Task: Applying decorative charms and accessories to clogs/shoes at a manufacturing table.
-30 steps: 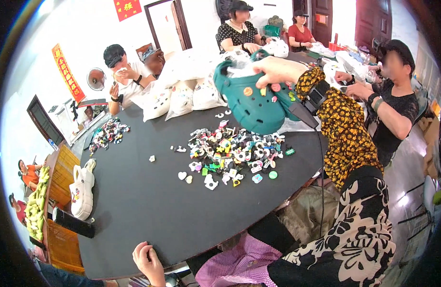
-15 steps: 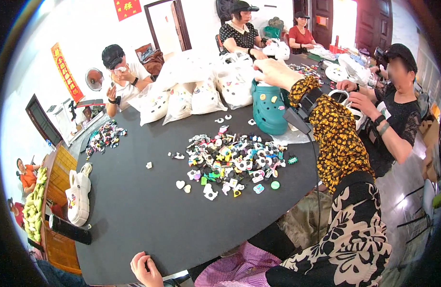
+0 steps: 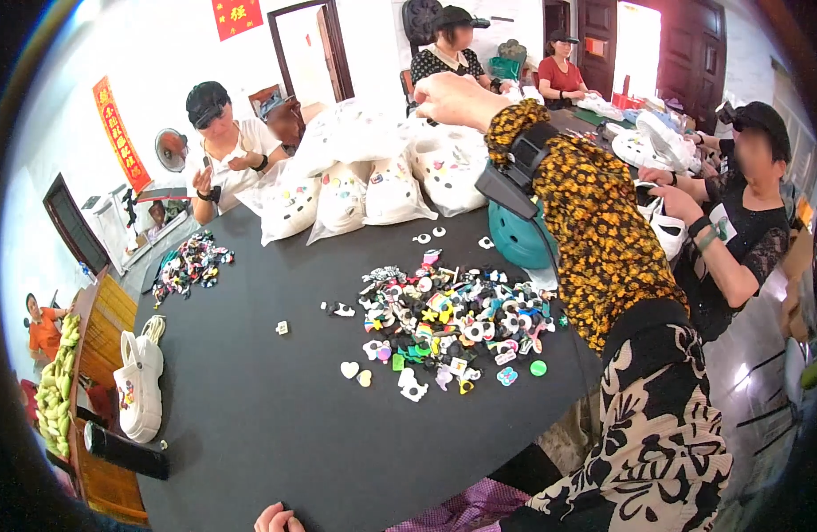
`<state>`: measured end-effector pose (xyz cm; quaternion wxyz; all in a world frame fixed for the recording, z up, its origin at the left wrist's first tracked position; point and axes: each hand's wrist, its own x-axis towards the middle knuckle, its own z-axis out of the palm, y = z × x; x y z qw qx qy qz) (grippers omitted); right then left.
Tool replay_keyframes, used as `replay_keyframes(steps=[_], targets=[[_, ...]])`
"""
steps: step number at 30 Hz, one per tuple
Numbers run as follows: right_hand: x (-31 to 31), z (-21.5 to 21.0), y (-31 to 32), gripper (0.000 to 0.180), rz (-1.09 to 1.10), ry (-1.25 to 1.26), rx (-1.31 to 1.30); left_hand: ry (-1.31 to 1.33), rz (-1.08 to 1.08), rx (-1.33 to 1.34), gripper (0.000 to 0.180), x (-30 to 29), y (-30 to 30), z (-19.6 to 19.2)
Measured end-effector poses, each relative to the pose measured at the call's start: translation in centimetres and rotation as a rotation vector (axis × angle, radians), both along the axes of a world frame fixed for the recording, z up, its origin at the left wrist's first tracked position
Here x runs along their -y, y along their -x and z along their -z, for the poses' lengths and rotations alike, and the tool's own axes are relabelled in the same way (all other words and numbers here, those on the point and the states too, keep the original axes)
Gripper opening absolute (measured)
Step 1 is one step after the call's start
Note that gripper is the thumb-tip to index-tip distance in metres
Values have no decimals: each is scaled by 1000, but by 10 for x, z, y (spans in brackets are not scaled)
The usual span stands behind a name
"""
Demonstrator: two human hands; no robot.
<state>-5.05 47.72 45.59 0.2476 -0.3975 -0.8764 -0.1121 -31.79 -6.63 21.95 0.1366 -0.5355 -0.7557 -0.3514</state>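
Observation:
My right arm, in a yellow-and-black flowered sleeve, reaches far across the table. My right hand (image 3: 462, 99) is over the right end of the pile of bagged white clogs (image 3: 448, 168), its fingers bent downward and together; what they hold, if anything, is hidden. A teal clog (image 3: 519, 235) stands under my forearm, partly covered by it. At the near table edge rests my left hand (image 3: 278, 519), fingers loosely curled with nothing seen in them, mostly cut off by the lower edge. A heap of colourful shoe charms (image 3: 457, 315) lies on the dark table between my hands.
A white clog (image 3: 140, 390) and a black cylinder (image 3: 125, 450) are at the left table edge. A second charm heap (image 3: 191, 266) lies far left. Co-workers sit around the table; the one at right handles a white clog (image 3: 666, 226). A cable runs by my right arm.
My right hand has moved left, from above the teal clog to over the bagged white clogs. My left hand has slipped lower in the view. The whole view has shifted slightly.

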Motion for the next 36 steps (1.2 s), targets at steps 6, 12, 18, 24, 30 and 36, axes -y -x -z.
replay_keyframes(steps=[6, 12, 18, 24, 30, 36], targets=[[-54, 48, 51, 33, 115, 62, 55, 18, -43, 74, 8, -5, -1, -4], [-69, 105, 75, 41, 111, -5, -159, 58, -60, 110, 10, -6, -1, -10], [-87, 124, 84, 24, 165, 32, -222, 80, -84, 100, 9, -9, -3, -11], [-59, 90, 86, 17, 16, -96, -235, 60, -78, 95, 8, -5, -4, -7], [12, 74, 76, 19, -167, -101, -16, 20, -71, 36, 5, -9, -4, -7], [102, 95, 67, 19, -390, 51, 40, -8, -45, -14, 6, -9, -6, -11]])
